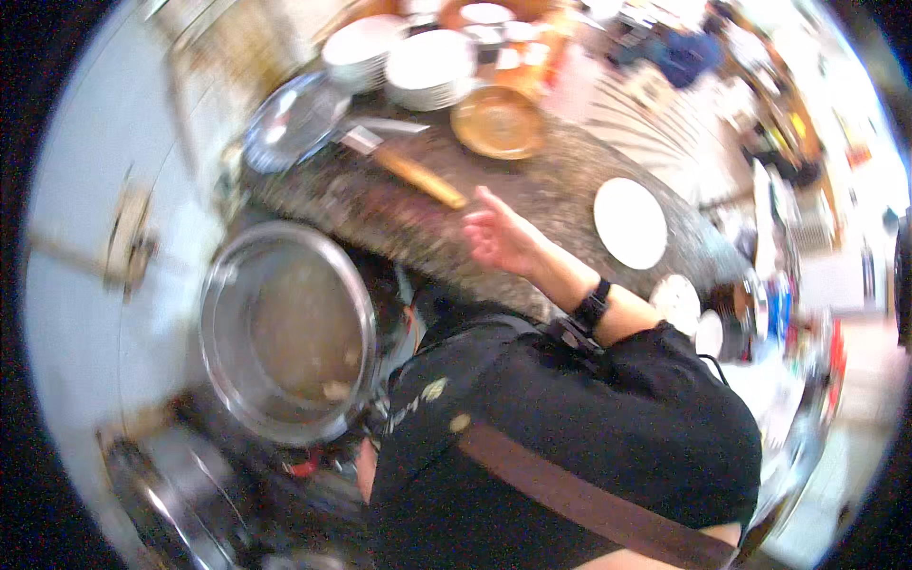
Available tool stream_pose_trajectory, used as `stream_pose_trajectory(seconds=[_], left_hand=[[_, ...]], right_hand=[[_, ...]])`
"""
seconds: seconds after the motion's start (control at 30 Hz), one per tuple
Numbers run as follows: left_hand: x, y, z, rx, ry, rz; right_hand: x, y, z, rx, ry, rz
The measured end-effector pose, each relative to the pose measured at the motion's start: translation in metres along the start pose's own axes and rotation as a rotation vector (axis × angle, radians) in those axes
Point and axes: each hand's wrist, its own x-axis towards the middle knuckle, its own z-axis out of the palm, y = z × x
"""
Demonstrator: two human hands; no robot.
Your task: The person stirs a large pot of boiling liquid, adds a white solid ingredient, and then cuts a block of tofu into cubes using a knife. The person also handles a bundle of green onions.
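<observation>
My right hand [499, 235], with a black band on the wrist, reaches over a dark, worn counter [399, 206]. Its fingers are apart and slightly curled, with nothing seen in them. Just beyond the thumb lies the end of a wooden handle [420, 178] with a metal collar; whether it joins the shiny round metal vessel [296, 121] behind it is too blurred to tell. A shallow golden-brown dish [499, 122] sits farther back, and a white plate [630, 223] lies to the right. My left hand is out of view.
A large metal pot [306, 320] with cloudy brownish contents stands at my left. Stacks of white plates [431, 68] line the counter's far end. Another metal vessel [178, 484] is at lower left. Beyond the counter, the cluttered background [684, 57] is blurred.
</observation>
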Motion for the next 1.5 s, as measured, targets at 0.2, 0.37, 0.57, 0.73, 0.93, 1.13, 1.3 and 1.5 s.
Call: stream_pose_trajectory(seconds=[0.2,0.37,0.57,0.73,0.93,1.13,1.3,1.5], left_hand=[[0.064,-0.023,-0.017,0.193,-0.113,0.123],[0.120,-0.069,-0.017,0.280,-0.153,0.208],[0.160,-0.090,-0.017,0.365,-0.185,0.275],[0.126,-0.047,-0.016,0.277,-0.154,0.209],[0.091,-0.022,-0.018,0.227,-0.118,0.183],[0.067,-0.028,-0.013,0.155,-0.083,0.154],[0.031,-0.048,-0.003,0.077,-0.050,0.096],[0.000,-0.047,0.010,0.006,-0.033,-0.009]], right_hand=[[-0.009,0.044,-0.283,0.958,0.635,-0.447],[-0.020,0.053,-0.313,0.623,0.808,-0.619],[-0.058,0.047,-0.239,0.108,0.899,-0.702],[-0.069,0.037,-0.131,-0.356,0.558,-0.580],[-0.017,0.052,0.053,-0.981,0.142,-0.705],[0.004,0.067,0.110,-1.209,0.079,-0.821],[0.004,0.060,0.044,-0.920,0.114,-0.279],[-0.026,0.055,-0.057,-0.496,0.293,-0.363]])
